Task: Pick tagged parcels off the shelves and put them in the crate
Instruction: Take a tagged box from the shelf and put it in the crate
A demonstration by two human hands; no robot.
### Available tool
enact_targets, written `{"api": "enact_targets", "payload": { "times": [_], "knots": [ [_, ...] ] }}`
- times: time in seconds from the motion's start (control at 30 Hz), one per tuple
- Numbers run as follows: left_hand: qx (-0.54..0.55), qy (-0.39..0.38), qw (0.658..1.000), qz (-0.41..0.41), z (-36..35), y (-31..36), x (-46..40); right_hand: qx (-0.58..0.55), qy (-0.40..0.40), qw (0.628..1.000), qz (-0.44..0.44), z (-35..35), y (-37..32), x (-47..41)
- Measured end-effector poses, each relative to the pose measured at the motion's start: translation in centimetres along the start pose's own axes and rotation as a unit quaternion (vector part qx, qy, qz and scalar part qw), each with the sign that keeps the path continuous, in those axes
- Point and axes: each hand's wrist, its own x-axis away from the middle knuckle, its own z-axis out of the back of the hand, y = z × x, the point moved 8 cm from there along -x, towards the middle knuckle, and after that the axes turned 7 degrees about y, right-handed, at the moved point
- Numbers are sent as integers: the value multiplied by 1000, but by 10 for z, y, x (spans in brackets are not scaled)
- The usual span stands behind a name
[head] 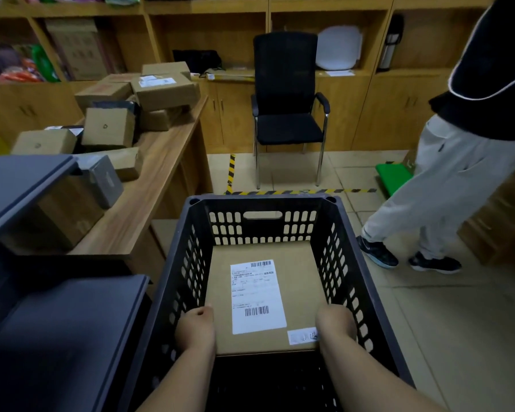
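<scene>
The desk (pixel 161 162) on your left carries a heap of cardboard boxes (pixel 137 99), so what is left to pick sits within reach. The black crate (pixel 351 251) stands right in front of you, open side up, so a load can go straight down. The parcel (pixel 265 292) lies flat inside it, label (pixel 256 295) up where it can be read. Your left hand (pixel 195 325) and right hand (pixel 335 322) grip opposite edges, fingers curled under, probably to keep it level. A person (pixel 458 173) stands to the right.
</scene>
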Motion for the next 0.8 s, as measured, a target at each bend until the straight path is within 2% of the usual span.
{"api": "enact_targets", "payload": {
  "times": [0.37,0.53,0.8],
  "knots": [
    [-73,4,997,-15,-40,-24,-26,-14,-14,1000,-15,-43,13,-37],
    [-33,11,999,-23,-49,-31,-33,-51,-11,999,6,-55,16,-44],
    [-26,21,998,-50,-54,-38,-40,-100,-21,995,12,-66,22,-52]
  ]
}}
